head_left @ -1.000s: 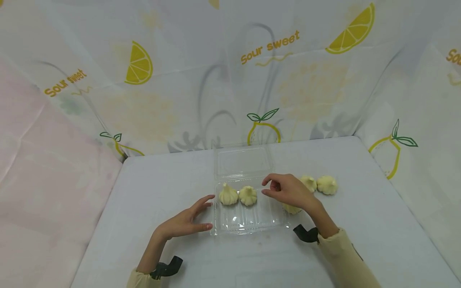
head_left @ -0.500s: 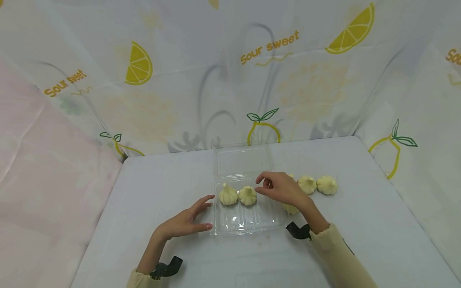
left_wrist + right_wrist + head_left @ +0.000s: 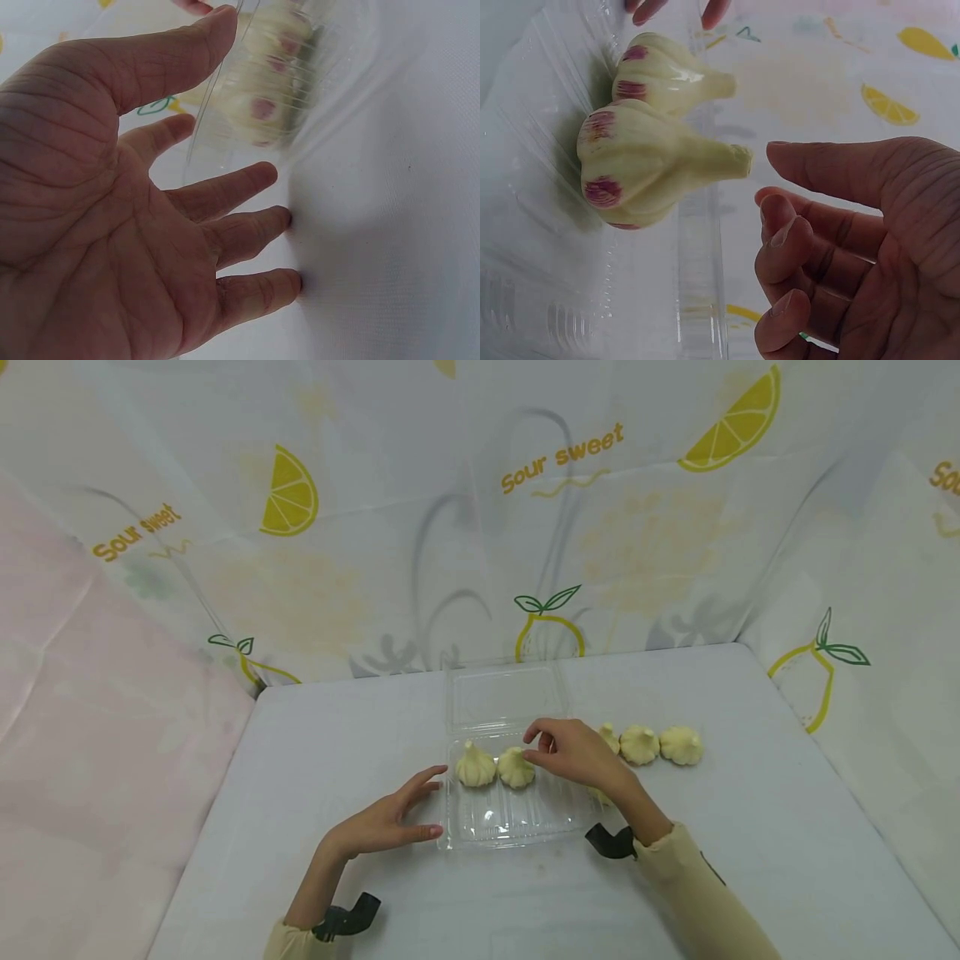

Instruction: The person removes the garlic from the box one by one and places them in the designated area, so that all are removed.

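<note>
Plainly, the right hand (image 3: 573,752) partly hides a garlic bulb (image 3: 610,737).

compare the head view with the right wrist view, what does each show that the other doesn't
Only the head view shows more pale yellow garlic bulbs to the right of the clear plastic container, and the beige fabric sleeves.

Only the right wrist view shows the purple-red patches near the bases of the contained bulbs.

Both show two pale yellow, rounded garlic bulbs in the container, the right hand, fingers of the left hand and the white lemon-print backdrop.
</note>
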Available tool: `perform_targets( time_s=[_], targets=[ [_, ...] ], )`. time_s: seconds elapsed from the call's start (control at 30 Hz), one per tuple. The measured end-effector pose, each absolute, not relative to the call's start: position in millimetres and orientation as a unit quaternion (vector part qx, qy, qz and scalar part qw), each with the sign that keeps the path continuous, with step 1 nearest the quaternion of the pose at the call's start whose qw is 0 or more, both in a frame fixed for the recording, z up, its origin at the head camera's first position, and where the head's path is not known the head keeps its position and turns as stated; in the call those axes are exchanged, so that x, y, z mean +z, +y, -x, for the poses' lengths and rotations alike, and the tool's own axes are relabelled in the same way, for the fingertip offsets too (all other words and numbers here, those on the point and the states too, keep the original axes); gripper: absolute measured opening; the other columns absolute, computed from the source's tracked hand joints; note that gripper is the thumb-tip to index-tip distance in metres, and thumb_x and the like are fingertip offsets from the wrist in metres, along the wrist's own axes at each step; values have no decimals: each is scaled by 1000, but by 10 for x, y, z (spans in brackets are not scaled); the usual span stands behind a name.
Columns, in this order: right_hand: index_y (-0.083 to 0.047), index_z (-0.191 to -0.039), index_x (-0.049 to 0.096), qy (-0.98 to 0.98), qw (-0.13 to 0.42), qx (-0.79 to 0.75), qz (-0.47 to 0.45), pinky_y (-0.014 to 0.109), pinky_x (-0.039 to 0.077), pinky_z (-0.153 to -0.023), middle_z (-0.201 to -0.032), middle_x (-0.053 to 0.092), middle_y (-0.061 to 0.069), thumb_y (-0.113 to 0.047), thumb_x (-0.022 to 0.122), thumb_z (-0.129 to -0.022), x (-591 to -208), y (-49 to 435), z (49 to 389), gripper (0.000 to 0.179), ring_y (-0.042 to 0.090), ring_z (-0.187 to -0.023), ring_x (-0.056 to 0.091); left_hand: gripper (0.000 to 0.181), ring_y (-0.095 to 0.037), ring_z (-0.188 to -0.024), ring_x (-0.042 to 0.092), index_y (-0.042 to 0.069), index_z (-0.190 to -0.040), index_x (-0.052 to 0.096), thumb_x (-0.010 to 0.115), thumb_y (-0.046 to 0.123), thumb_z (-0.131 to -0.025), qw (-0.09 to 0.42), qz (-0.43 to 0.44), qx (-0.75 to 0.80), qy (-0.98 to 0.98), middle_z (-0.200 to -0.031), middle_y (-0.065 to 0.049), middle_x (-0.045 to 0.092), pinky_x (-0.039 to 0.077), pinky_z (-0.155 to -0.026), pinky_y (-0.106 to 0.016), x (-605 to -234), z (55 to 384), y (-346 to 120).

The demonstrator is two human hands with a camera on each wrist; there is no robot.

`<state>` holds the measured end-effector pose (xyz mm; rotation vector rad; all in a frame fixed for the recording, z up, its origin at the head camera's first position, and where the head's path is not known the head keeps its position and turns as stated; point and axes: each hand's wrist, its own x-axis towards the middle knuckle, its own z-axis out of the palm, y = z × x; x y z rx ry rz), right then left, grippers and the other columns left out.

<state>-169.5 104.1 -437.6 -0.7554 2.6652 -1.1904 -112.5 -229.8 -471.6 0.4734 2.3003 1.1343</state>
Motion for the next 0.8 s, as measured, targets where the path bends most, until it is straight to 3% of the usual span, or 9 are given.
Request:
perform_targets(
  time_s=[0.8],
  targets=[
    [-10, -94, 70, 901, 81, -380, 190, 28, 43, -53, -71, 59, -6, -17, 74, -86, -4368, 826, 1659, 12, 9, -59, 52, 84, -40, -142, 28, 36, -154, 23, 74, 39, -88, 264, -174, 421, 850, -152, -19, 38, 23, -108, -67, -4702, 1121, -2301]
  ],
)
